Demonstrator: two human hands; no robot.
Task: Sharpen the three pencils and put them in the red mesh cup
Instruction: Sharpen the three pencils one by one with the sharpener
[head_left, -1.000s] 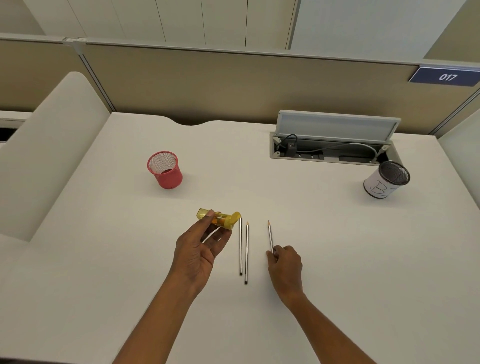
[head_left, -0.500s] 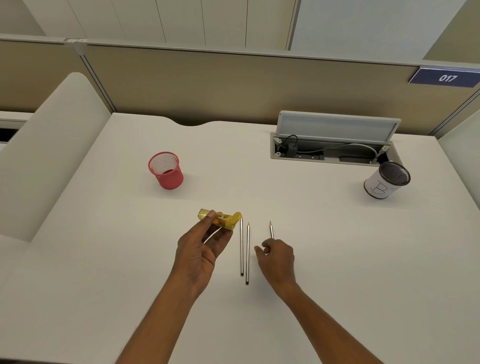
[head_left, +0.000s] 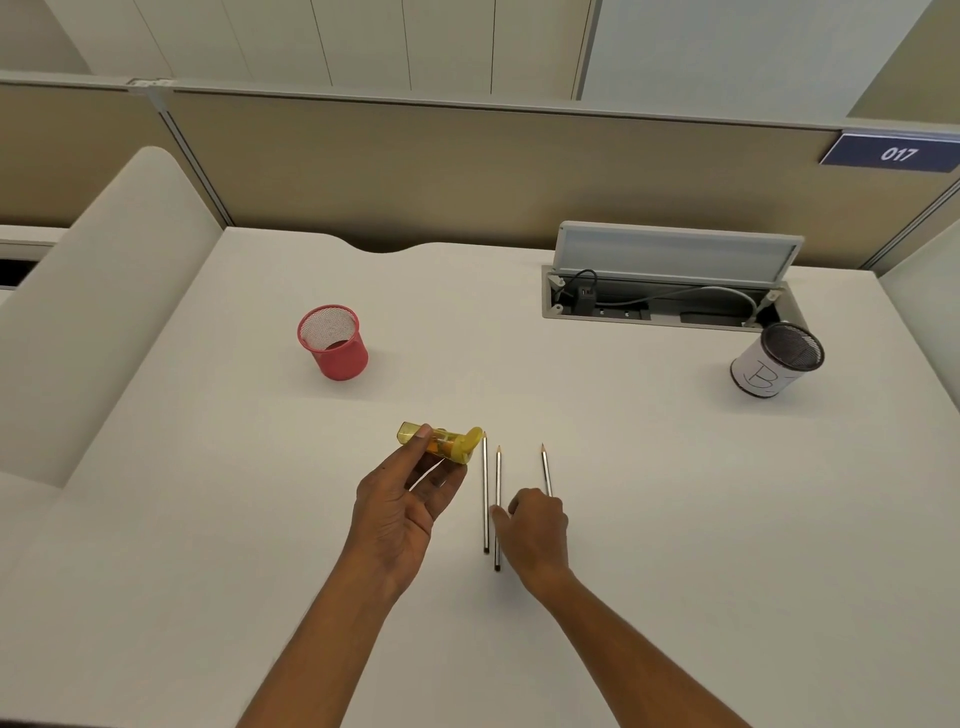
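My left hand (head_left: 402, 506) holds a yellow translucent pencil sharpener (head_left: 441, 442) above the white desk (head_left: 675, 519). Three thin pencils lie side by side on the desk, points away from me: a left pencil (head_left: 485, 488), a middle pencil (head_left: 498, 478) and a right pencil (head_left: 545, 467). My right hand (head_left: 537, 530) rests palm down over the near ends of the middle and right pencils, its fingers touching the middle one. Whether it grips a pencil cannot be told. The red mesh cup (head_left: 333, 342) stands upright and empty at the far left.
A white-wrapped cup with a black mesh rim (head_left: 776, 359) stands at the far right. An open cable hatch (head_left: 660, 296) with plugs and wires lies at the back. Partition walls close the desk at back and sides.
My right hand has slid left from the right pencil's near end toward the middle pencil. The left hand and the sharpener have stayed in place.
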